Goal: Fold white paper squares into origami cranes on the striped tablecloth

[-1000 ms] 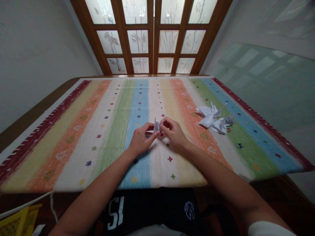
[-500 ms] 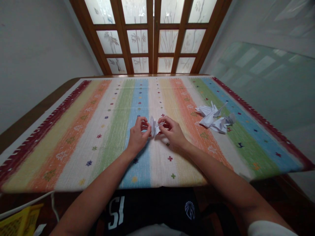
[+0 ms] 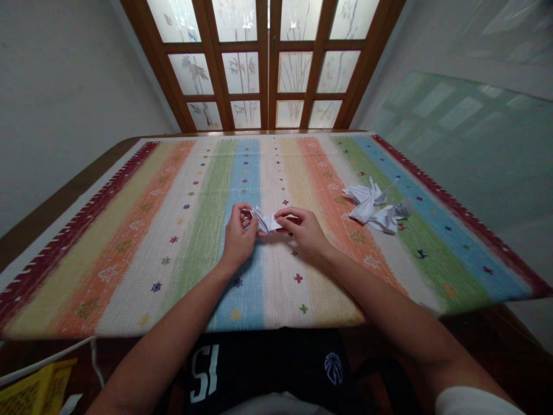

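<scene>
A small folded piece of white paper (image 3: 266,221) is held just above the striped table mat (image 3: 129,242), over its blue and white stripes. My left hand (image 3: 238,237) pinches the paper's left end with thumb and fingers. My right hand (image 3: 302,230) pinches its right end, fingers curled. Both hands are closed on the paper, and the paper stretches between them.
Several folded white paper figures (image 3: 375,207) lie in a heap on the mat to the right. A wooden door with frosted glass panes (image 3: 268,63) stands behind the table. A sheet of glass (image 3: 466,150) leans at the right. A yellow object (image 3: 34,389) sits at the bottom left.
The paper has gone from upright and bunched between my fingertips to spread out sideways. My hands have drawn slightly apart and shifted a little away from me.
</scene>
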Action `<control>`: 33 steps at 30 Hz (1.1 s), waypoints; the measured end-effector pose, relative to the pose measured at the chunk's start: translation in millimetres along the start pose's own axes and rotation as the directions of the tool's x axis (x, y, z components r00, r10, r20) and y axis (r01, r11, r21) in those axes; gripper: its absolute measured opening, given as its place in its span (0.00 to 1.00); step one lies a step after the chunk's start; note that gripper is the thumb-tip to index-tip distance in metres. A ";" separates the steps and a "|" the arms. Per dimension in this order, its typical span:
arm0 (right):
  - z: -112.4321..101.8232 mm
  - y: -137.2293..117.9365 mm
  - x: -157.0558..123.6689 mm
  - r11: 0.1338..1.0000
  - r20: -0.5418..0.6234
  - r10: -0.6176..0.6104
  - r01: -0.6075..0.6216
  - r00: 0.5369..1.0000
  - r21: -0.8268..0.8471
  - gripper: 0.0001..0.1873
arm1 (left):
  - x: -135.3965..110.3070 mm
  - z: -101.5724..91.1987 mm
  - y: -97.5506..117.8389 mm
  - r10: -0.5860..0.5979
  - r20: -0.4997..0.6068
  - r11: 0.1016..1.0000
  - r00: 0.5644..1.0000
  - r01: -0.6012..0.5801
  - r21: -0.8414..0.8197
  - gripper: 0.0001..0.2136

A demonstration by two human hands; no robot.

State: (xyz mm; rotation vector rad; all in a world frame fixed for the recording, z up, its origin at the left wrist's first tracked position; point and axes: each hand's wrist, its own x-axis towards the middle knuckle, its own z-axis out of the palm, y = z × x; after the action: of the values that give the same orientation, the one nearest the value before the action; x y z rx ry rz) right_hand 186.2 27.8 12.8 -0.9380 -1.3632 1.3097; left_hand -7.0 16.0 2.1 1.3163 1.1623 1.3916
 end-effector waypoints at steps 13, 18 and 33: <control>-5.0 12.1 7.4 0.993 -0.043 0.047 -0.042 0.998 0.106 0.20 | 5.6 -4.8 4.7 -0.079 -0.019 0.989 0.997 0.076 -0.126 0.23; -7.2 14.1 8.0 0.986 -0.012 0.109 -0.107 0.994 0.128 0.20 | 3.1 -3.8 9.7 -0.057 0.027 0.992 0.998 0.060 -0.110 0.20; -17.0 14.6 12.9 0.932 -0.032 0.232 -0.213 0.972 0.293 0.25 | 7.3 -4.5 3.4 -0.135 0.114 0.985 0.984 0.146 -0.091 0.13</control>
State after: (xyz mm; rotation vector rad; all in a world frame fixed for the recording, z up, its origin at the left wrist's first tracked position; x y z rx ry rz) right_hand 198.5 45.8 -1.0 -0.9433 -1.0015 1.5859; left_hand -11.9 22.2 6.8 1.2010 1.0789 1.2448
